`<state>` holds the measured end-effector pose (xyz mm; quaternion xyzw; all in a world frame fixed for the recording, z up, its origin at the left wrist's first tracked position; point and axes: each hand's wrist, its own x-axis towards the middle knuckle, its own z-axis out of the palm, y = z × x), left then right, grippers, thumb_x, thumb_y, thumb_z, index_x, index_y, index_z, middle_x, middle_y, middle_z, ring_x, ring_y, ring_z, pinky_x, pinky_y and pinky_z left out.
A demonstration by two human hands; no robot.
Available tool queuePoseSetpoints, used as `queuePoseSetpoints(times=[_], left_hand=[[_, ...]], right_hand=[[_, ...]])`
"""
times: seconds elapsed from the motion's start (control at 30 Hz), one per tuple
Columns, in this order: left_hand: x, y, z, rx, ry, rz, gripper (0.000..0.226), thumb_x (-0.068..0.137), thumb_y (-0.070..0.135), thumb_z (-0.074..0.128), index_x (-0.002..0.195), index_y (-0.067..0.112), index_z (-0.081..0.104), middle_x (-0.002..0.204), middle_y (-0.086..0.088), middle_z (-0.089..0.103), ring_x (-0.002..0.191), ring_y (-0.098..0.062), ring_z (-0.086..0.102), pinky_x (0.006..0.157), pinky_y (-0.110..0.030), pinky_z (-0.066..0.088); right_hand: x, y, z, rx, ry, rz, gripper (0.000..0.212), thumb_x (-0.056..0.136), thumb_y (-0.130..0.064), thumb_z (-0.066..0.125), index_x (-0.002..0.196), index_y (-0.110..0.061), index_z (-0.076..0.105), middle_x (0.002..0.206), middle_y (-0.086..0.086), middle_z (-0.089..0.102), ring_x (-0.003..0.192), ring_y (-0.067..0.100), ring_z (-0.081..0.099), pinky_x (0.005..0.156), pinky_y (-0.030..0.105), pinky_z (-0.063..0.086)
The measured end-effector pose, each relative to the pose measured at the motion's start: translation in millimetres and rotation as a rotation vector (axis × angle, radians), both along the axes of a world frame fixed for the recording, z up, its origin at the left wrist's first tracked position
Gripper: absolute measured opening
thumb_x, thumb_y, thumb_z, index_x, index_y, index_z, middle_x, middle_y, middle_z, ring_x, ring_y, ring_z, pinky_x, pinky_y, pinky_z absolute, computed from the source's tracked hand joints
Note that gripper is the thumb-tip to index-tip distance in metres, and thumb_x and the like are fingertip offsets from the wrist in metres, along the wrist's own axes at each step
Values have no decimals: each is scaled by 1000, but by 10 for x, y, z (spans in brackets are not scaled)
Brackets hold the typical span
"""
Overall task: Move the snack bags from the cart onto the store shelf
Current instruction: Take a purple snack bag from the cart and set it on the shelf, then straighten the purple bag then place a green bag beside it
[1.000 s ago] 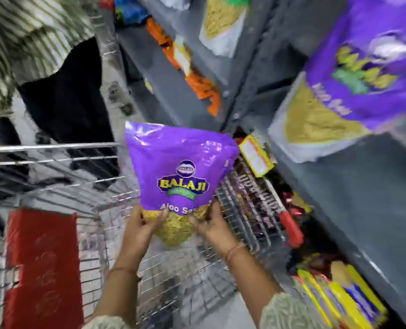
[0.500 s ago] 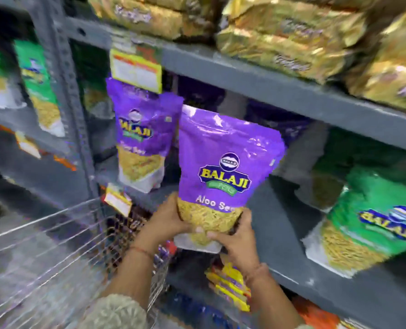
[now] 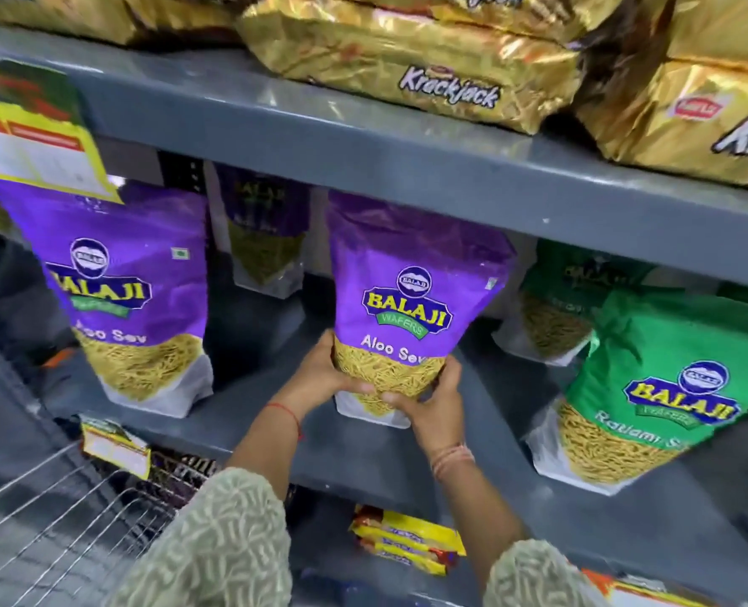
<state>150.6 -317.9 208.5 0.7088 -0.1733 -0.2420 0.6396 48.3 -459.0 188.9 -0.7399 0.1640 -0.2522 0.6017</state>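
A purple Balaji Aloo Sev snack bag stands upright on the grey store shelf, in the middle of the view. My left hand grips its lower left side. My right hand grips its lower right corner. Its base touches the shelf board. Another purple Aloo Sev bag stands to the left, and a third purple bag sits further back between them. The wire cart shows at the lower left, its contents out of view.
Green Balaji Ratlami Sev bags stand on the same shelf to the right. Gold Krackjack packs lie on the shelf above. A yellow price tag hangs at the upper left. Yellow packets lie on the shelf below.
Both hands carried the purple bag from above the cart up and forward to the shelf, and it now rests on the shelf board between the other bags.
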Motion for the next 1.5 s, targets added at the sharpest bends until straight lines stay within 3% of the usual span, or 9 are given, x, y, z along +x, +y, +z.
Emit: queuePoseSetpoints(times=[0.13,0.2,0.3,0.37,0.5,0.6,0.73,1.13,1.5], left_hand=[[15,31,-106,-5,-14,-27,86,38,17,81,114,29,43,114,2,61,108,-19,57,89,-33,51],[10,78,-202,-8,-7,-67,95,42,12,80,125,22,36,119,1,57,110,-17,54,92,-32,48],[-22,143,-356,55,-35,-87,90,44,13,79,126,14,40,124,-5,56,117,-21,52,94,-29,46],[-70,160,-402,106,-79,-35,80,45,22,78,119,15,49,120,-5,60,116,-25,53,97,-34,46],[-134,234,-444,187,-171,37,64,46,31,77,107,29,58,109,5,66,110,-19,57,113,-49,27],[-220,360,-460,237,-258,51,52,47,35,76,96,38,58,99,14,67,102,-11,59,115,-55,13],[-340,463,-465,270,-314,48,58,56,22,82,110,23,60,113,-3,70,111,-17,59,116,-50,14],[-484,577,-429,331,-352,73,52,60,20,81,109,19,63,114,-5,70,96,-9,56,112,-52,27],[-415,593,-493,351,-362,10,64,56,31,82,115,15,61,121,-5,65,114,-19,58,111,-48,30]], right_hand=[[-32,-13,-83,3,-5,18,78,52,-3,84,106,-37,39,105,-16,56,88,-16,58,66,2,46],[-61,-50,-165,55,12,53,84,51,3,82,111,-32,36,111,-14,52,94,-13,57,71,5,48],[-98,-99,-280,132,115,87,83,54,7,79,120,-16,35,116,-2,54,105,10,58,73,11,52],[-107,-117,-326,125,183,71,64,62,9,75,115,-7,44,114,14,60,103,25,60,70,9,51],[-184,-36,-328,147,220,14,51,64,5,75,108,-7,54,111,17,65,94,21,59,82,27,49],[-311,75,-353,109,244,-32,41,62,-3,78,92,-23,58,96,2,67,87,17,61,78,23,48],[-434,192,-361,79,244,-43,40,62,-7,78,94,-22,60,97,1,67,91,19,62,81,25,47],[-611,302,-321,-132,331,-47,43,66,-21,76,106,-12,61,105,9,71,95,22,65,89,32,50],[-636,278,-295,-170,349,-35,46,68,-21,76,110,-16,58,107,1,69,98,17,63,80,16,43]])
